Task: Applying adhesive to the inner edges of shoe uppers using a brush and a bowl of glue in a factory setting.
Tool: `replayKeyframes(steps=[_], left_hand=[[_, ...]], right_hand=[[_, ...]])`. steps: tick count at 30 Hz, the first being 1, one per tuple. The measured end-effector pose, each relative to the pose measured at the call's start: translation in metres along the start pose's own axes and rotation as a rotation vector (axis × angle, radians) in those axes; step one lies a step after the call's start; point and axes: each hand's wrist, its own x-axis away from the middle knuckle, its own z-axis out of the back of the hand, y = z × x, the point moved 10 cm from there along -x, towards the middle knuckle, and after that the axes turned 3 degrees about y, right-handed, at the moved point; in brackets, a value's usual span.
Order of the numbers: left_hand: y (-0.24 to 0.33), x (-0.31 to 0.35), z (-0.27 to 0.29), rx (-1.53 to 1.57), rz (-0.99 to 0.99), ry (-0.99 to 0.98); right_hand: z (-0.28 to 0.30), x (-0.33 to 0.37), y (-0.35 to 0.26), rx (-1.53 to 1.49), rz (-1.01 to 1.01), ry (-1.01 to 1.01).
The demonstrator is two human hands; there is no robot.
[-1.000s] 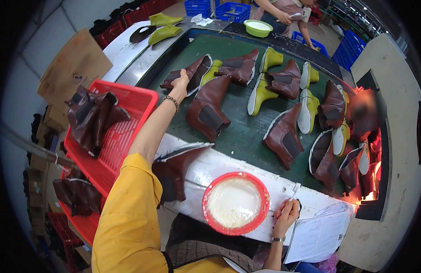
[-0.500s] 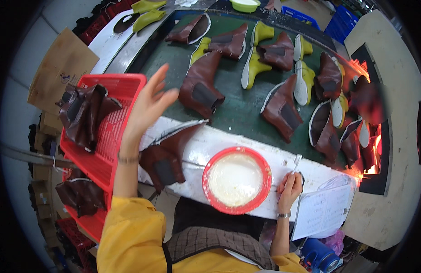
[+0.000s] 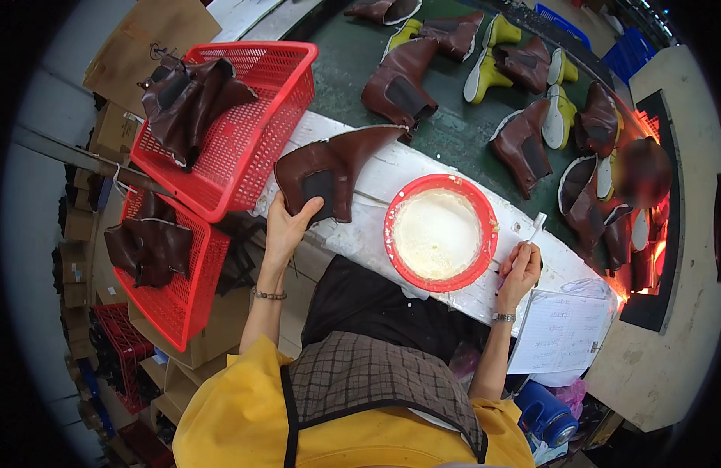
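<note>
My left hand (image 3: pixel 288 228) grips the near edge of a brown leather boot upper (image 3: pixel 345 160), thumb on top near its dark elastic panel. The upper lies on its side along the white ledge (image 3: pixel 368 218), its pale-edged end pointing to the far right. My right hand (image 3: pixel 521 267) is closed around a brush with a white handle (image 3: pixel 538 221), right of the bowl; the bristles cannot be made out. Between my hands stands a red bowl (image 3: pixel 442 285) of creamy white paste (image 3: pixel 438 232).
Red baskets (image 3: pixel 251 191) with brown uppers (image 3: pixel 190 105) stand at left. On the green conveyor (image 3: pixel 446 148) lie several uppers and yellow lasts (image 3: pixel 485 78), leading to a glowing heater opening (image 3: pixel 650 242) at right. A clipboard with paper (image 3: pixel 555 331) and a blue jug (image 3: pixel 543 413) are nearer me.
My left hand has come down from above the basket and taken hold of the upper on the ledge. My right hand keeps the brush. The whole view has shifted.
</note>
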Motion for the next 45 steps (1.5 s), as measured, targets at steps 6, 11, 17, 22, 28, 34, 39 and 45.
replayKeyframes(steps=[6,11,17,22,28,34,39,45], left_hand=[[0.051,-0.004,-0.011,0.335,-0.037,-0.173],[0.111,-0.095,-0.063,0.749,-0.070,-0.152],[0.066,-0.281,-0.148,0.933,0.087,-0.057],[-0.057,-0.375,-0.126,1.005,0.497,0.132],[-0.069,-0.332,-0.054,-0.161,0.212,0.243],[0.048,-0.164,-0.197,-0.454,-0.118,-0.215],[0.035,-0.160,-0.205,-0.299,-0.177,-0.142],[0.058,-0.103,-0.266,-0.315,-0.676,-0.586]], right_hand=[[0.003,0.001,0.001,-0.015,-0.009,-0.002],[0.005,-0.001,0.001,0.031,0.011,0.009],[0.005,0.000,0.000,0.046,-0.006,0.032],[-0.005,-0.004,0.000,0.033,-0.021,0.024],[-0.028,-0.005,0.004,-0.031,-0.038,-0.069],[0.014,-0.002,0.002,0.045,0.033,0.033],[0.003,-0.005,0.006,0.019,0.029,0.017],[0.000,-0.003,0.003,0.049,0.044,0.003]])
